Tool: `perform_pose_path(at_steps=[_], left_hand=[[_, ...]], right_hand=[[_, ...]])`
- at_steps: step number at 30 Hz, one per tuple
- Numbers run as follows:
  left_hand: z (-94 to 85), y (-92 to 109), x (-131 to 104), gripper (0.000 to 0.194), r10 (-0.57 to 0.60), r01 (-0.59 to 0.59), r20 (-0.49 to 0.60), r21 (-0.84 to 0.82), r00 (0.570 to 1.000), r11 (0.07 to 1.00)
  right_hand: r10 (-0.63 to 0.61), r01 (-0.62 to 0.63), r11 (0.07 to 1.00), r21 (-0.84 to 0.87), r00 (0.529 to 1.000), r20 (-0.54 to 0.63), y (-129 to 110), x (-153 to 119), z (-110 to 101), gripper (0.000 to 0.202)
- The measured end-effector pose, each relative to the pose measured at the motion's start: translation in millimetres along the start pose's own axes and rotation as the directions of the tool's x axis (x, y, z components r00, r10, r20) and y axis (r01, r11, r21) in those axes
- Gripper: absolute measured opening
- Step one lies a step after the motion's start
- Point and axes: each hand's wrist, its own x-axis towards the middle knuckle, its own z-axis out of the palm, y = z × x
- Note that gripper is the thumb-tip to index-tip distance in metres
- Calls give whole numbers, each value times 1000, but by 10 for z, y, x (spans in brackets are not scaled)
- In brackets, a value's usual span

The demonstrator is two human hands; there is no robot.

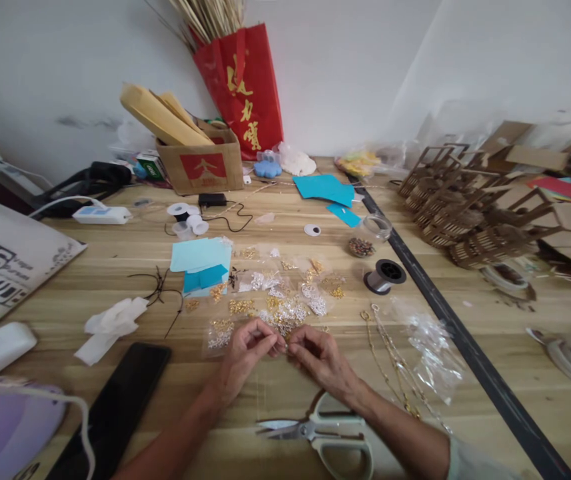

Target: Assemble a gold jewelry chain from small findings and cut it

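My left hand and my right hand meet at the middle of the wooden table, fingertips pinched close together. Between them is something tiny and pale that I cannot make out. Just beyond my fingers lie small clear bags and piles of silver and gold beads. A pair of scissors with pale handles rests below my hands, its blades parted and pointing left. To the right of my right hand are gold and silver chains and crumpled clear plastic bags.
A spool of wire and a jar of dark beads stand at the right. Blue paper sheets, a white tissue and a black phone lie left. Woven baskets line the far right; a cardboard box stands behind.
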Motion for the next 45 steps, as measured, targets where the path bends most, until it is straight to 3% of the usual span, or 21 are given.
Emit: perform_pose_path(at_steps=[5,12,17,21,29,35,41,45], left_hand=[[32,54,-15,25,-5,5,12,-15,1000,1000],[29,74,-37,26,-38,38,33,2,999,999],[-4,60,-25,22,39,-38,-18,51,999,998],[-33,30,-12,23,1,-3,18,94,1000,996],[-54,-153,4,21,32,-46,121,113,992,993],[-56,-124,21,16,-12,2,100,98,995,995],[-83,-47,21,15,25,-35,77,130,997,991],[-128,-70,39,20,4,-6,57,43,998,999]], right_hand=[[-75,72,981,-180,997,-9,-45,-23,-17,22],[-79,72,971,-229,997,-21,-36,-27,-11,22],[21,-22,1000,-17,1000,-17,-5,9,-35,29],[45,-46,989,139,999,7,-23,23,-35,36],[75,-82,975,207,996,41,-58,24,-24,39],[86,-95,977,192,995,55,-81,12,-8,39],[63,-66,996,51,996,60,-111,4,-50,36],[9,46,950,-309,984,176,-281,-51,-178,19]])
